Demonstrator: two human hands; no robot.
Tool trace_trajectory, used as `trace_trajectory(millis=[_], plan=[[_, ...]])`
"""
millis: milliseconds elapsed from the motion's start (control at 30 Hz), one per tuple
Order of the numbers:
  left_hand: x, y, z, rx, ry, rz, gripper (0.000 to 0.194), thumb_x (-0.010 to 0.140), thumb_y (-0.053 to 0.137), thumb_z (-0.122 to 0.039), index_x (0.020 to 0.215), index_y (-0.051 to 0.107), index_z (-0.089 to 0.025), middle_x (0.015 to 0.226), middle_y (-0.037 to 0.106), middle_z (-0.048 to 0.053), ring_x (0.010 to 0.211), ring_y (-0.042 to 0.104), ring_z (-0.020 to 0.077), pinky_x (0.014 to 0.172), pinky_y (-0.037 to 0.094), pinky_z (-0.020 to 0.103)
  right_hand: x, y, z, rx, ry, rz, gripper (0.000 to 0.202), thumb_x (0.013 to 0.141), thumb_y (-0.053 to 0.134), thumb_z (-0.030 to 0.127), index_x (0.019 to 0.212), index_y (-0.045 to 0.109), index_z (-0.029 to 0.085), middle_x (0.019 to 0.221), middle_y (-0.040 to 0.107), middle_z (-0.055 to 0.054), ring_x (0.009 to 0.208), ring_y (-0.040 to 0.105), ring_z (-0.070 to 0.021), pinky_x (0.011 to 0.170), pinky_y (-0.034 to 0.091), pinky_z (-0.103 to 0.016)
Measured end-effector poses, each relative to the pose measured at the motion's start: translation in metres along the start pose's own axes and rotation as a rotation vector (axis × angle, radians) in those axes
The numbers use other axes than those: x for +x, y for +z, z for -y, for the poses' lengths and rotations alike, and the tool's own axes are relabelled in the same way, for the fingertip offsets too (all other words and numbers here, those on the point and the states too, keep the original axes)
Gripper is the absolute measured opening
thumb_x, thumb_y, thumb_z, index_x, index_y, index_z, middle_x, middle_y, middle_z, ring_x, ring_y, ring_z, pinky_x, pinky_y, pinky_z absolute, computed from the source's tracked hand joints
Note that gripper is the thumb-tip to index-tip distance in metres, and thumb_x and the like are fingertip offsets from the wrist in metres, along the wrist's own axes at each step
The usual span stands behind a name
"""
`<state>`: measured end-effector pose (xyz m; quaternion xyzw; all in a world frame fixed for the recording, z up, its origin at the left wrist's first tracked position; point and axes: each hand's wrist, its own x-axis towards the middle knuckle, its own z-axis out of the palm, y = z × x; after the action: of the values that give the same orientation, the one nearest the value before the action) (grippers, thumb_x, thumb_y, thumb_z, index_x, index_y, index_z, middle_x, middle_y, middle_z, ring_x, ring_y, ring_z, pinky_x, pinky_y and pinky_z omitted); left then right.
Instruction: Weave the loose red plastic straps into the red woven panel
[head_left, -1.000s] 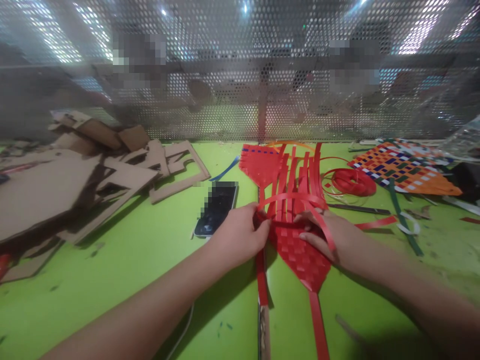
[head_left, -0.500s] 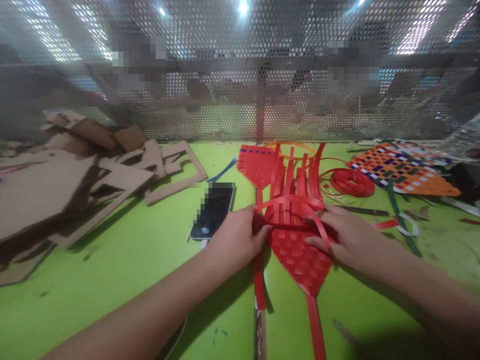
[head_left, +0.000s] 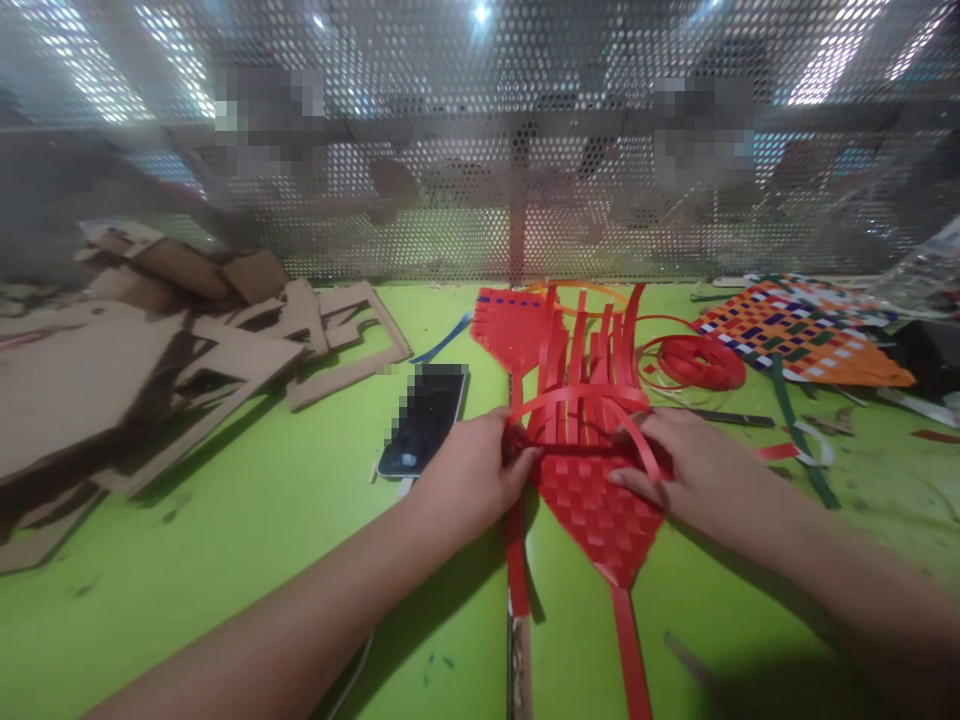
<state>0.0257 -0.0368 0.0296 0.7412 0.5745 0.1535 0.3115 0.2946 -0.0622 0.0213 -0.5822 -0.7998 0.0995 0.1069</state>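
A red woven piece made of flat strips lies in front of me, its tight weave narrowing to a point with a long tail strip. From its far side, several unwoven strips fan upward. My left hand pinches the left edge between thumb and fingers, where the weave meets the loose strips. At the right edge, my right hand grips the piece, thumb lying over the weave. Between both hands a loose red strip arches above the work. Some fingertips are hidden beneath the strips.
Left of the work lies a phone with a cable. Cardboard pieces are heaped at far left. Behind are another red woven piece, a red strip coil and orange checkered weaving. A perforated metal screen stands at the back.
The whole view has shifted slightly. Both hands keep practically the same hold on the red woven piece, with no clear movement of the strips.
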Motion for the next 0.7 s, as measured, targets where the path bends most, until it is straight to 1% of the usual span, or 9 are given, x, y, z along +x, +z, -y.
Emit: trace_trajectory(millis=[100, 267, 400, 467, 567, 700], plan=[[0.0003, 0.0004, 0.0011, -0.003, 0.003, 0.0, 0.018, 0.099, 0.069, -0.037, 0.1, 0.071, -0.019, 0.074, 0.072, 0.004, 0.064, 0.066, 0.0217, 0.057, 0.046, 0.03, -0.0006, -0.0003, 0.002, -0.02, 0.034, 0.002, 0.025, 0.094, 0.074, 0.045, 0.085, 0.066, 0.023, 0.082, 0.069, -0.007, 0.073, 0.063, -0.0249, 0.062, 0.045, -0.035], [0.0011, 0.0017, 0.0045, -0.018, 0.003, 0.011, 0.015, 0.097, 0.07, -0.033, 0.101, 0.071, -0.019, 0.075, 0.072, 0.004, 0.063, 0.065, 0.0206, 0.057, 0.045, 0.03, -0.0003, -0.0017, 0.0048, -0.035, 0.039, 0.016, 0.017, 0.092, 0.077, 0.035, 0.086, 0.067, 0.023, 0.086, 0.071, -0.006, 0.076, 0.064, -0.0242, 0.065, 0.045, -0.034], [0.0013, 0.0022, 0.0051, -0.029, 0.008, 0.002, 0.014, 0.096, 0.07, -0.034, 0.098, 0.07, -0.02, 0.079, 0.074, 0.005, 0.066, 0.067, 0.0212, 0.059, 0.046, 0.031, 0.0005, -0.0028, 0.0029, -0.044, -0.004, 0.011, 0.019, 0.094, 0.075, 0.038, 0.085, 0.068, 0.023, 0.084, 0.069, -0.007, 0.075, 0.064, -0.0252, 0.063, 0.044, -0.035], [0.0011, 0.0022, 0.0045, -0.045, 0.015, -0.005, 0.014, 0.096, 0.07, -0.034, 0.096, 0.07, -0.02, 0.08, 0.075, 0.005, 0.067, 0.068, 0.0214, 0.06, 0.047, 0.031, 0.0008, -0.003, 0.0017, -0.015, -0.041, 0.024, 0.015, 0.095, 0.073, 0.037, 0.091, 0.072, 0.022, 0.089, 0.071, -0.009, 0.081, 0.067, -0.0269, 0.067, 0.048, -0.036], [0.0006, 0.002, 0.0032, -0.057, 0.01, -0.022, 0.013, 0.096, 0.07, -0.033, 0.093, 0.069, -0.021, 0.081, 0.075, 0.005, 0.068, 0.069, 0.0219, 0.06, 0.048, 0.032, 0.0009, -0.0029, -0.0002, 0.035, -0.061, 0.068, 0.013, 0.097, 0.07, 0.032, 0.103, 0.076, 0.022, 0.103, 0.074, -0.011, 0.094, 0.071, -0.0292, 0.078, 0.055, -0.039], [0.0002, 0.0017, 0.0024, -0.047, 0.004, -0.031, 0.012, 0.095, 0.071, -0.032, 0.093, 0.069, -0.021, 0.081, 0.075, 0.005, 0.069, 0.07, 0.0223, 0.06, 0.049, 0.032, 0.0009, -0.0018, -0.0021, 0.051, -0.06, 0.073, 0.016, 0.098, 0.068, 0.032, 0.106, 0.077, 0.023, 0.104, 0.075, -0.011, 0.093, 0.071, -0.0286, 0.078, 0.057, -0.039]])
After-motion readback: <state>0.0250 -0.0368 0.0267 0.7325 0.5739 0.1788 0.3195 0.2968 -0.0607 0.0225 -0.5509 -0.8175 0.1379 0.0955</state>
